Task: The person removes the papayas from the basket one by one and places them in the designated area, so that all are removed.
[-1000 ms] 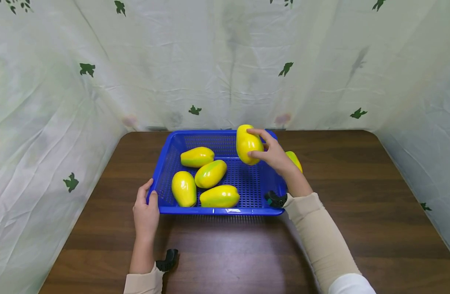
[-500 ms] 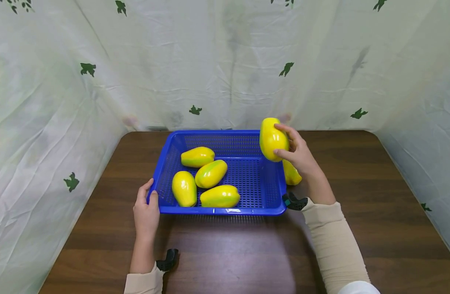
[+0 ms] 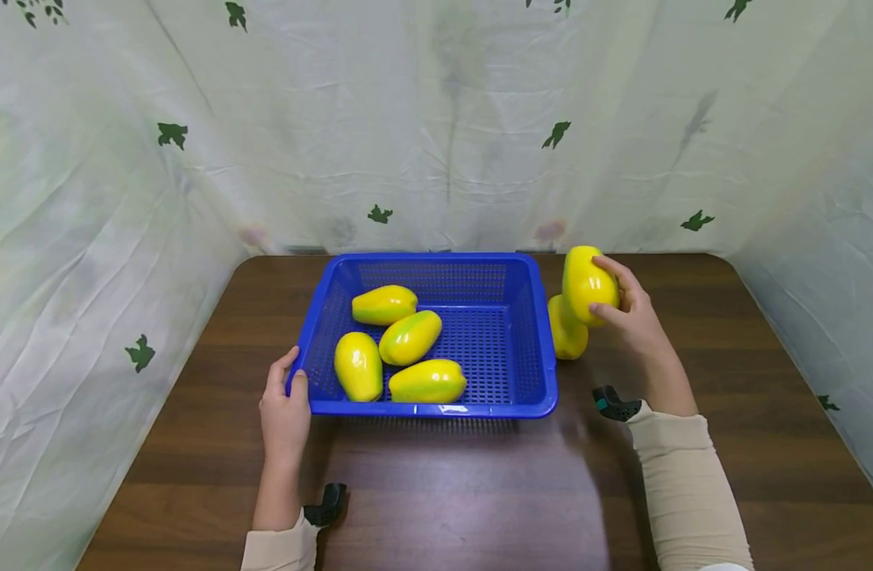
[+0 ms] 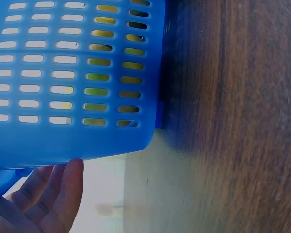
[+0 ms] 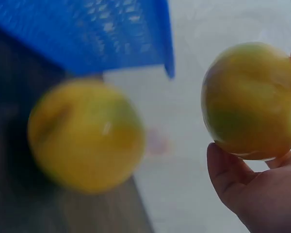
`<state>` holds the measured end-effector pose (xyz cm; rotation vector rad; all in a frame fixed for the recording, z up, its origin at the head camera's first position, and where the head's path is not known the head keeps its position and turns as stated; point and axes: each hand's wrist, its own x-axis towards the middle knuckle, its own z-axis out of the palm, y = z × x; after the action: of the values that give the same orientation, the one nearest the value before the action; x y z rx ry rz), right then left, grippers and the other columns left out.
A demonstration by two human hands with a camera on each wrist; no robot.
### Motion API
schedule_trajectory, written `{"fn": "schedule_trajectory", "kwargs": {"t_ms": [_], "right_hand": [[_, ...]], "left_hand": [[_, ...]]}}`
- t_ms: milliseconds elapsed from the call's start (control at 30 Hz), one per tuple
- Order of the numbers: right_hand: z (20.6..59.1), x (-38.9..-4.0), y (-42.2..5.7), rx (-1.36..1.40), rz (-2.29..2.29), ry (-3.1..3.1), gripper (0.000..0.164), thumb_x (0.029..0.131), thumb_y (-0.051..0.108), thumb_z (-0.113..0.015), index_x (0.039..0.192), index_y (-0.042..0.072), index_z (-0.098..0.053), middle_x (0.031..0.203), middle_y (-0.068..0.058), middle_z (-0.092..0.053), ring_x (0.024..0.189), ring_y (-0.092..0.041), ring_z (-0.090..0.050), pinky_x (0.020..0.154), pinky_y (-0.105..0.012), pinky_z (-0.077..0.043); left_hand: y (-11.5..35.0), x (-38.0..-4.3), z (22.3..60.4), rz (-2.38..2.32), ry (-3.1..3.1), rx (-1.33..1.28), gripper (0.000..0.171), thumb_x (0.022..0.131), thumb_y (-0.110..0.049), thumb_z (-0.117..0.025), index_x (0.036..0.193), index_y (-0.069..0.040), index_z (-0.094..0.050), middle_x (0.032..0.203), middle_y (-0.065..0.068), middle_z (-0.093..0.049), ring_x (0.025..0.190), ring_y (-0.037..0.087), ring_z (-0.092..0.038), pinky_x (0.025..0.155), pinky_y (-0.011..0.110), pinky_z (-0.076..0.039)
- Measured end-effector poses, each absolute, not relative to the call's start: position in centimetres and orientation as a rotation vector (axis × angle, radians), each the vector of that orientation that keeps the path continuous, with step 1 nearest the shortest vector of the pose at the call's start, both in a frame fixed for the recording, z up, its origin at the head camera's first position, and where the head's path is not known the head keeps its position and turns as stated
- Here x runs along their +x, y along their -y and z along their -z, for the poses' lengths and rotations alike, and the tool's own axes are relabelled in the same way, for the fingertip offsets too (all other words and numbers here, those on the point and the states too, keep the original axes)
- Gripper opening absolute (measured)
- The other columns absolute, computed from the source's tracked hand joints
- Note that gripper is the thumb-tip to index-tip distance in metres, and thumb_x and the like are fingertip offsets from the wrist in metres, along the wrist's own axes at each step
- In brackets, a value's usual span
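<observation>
My right hand (image 3: 637, 321) grips a glossy yellow papaya (image 3: 583, 281), thumb at its lower side and fingers behind, raised over the table right of the blue basket (image 3: 436, 410). Below it a second papaya (image 3: 566, 339) lies on the table against the basket's right side, partly covered by the held one in the head view. In the right wrist view, the held papaya (image 5: 250, 102) hangs apart from the papaya on the table (image 5: 87, 138). My left hand (image 3: 285, 412) holds the basket's left rim near its front corner; several papayas (image 3: 411, 338) lie inside, mostly to the left.
The brown wooden table (image 3: 436, 500) reaches back to a pale curtain (image 3: 436, 119) with green leaf prints, which also hangs along both sides. Perforated basket walls (image 4: 87, 141) rise from the tabletop. A black wrist mount (image 3: 325, 505) juts from the left cuff.
My right hand has carried the papaya from over the basket's right part rightward past the rim, then lowered it slightly. My left hand and the basket have stayed put.
</observation>
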<state>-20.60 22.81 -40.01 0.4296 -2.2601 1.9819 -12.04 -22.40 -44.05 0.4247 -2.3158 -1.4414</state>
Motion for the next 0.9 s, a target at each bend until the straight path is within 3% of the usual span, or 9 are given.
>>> {"fn": "schedule_trajectory", "kwargs": {"t_ms": [300, 467, 700, 900], "right_hand": [[43.0, -19.9, -26.3, 0.224, -1.924, 2.404, 0.060, 0.087, 0.001, -0.050, 0.140, 0.021, -0.031, 0.141, -0.012, -0.019, 0.103, -0.022, -0.033, 0.076, -0.018, -0.038], [43.4, -19.1, -26.4, 0.155, -1.976, 2.460, 0.059, 0.088, 0.001, -0.048, 0.141, 0.015, -0.028, 0.140, -0.018, -0.016, 0.104, -0.023, -0.030, 0.076, -0.018, -0.036], [44.5, -19.0, -26.6, 0.122, -1.960, 2.544, 0.060, 0.086, 0.001, -0.049, 0.140, 0.006, -0.025, 0.142, -0.021, -0.015, 0.112, -0.032, -0.023, 0.088, -0.042, -0.025], [46.9, -19.9, -27.5, 0.130, -1.971, 2.560, 0.061, 0.087, 0.002, -0.051, 0.141, 0.008, -0.025, 0.143, -0.019, -0.016, 0.118, -0.034, -0.020, 0.092, -0.050, -0.021]], "left_hand": [[22.4, -12.1, 44.1, 1.463, 2.311, 0.427, 0.036, 0.094, -0.021, -0.041, 0.128, -0.013, -0.049, 0.131, 0.008, -0.047, 0.110, 0.024, -0.046, 0.090, 0.046, -0.036], [22.4, -12.1, 44.1, 1.463, 2.305, 0.421, 0.036, 0.093, -0.021, -0.041, 0.127, -0.013, -0.049, 0.130, 0.009, -0.047, 0.113, 0.024, -0.045, 0.092, 0.047, -0.035], [22.3, -12.0, 44.0, 1.451, 2.309, 0.427, 0.036, 0.094, -0.021, -0.041, 0.128, -0.013, -0.049, 0.130, 0.008, -0.048, 0.103, 0.023, -0.048, 0.083, 0.041, -0.037], [22.4, -11.9, 44.0, 1.444, 2.313, 0.420, 0.036, 0.094, -0.021, -0.041, 0.127, -0.013, -0.049, 0.130, 0.009, -0.048, 0.114, 0.024, -0.045, 0.093, 0.048, -0.034]]}}
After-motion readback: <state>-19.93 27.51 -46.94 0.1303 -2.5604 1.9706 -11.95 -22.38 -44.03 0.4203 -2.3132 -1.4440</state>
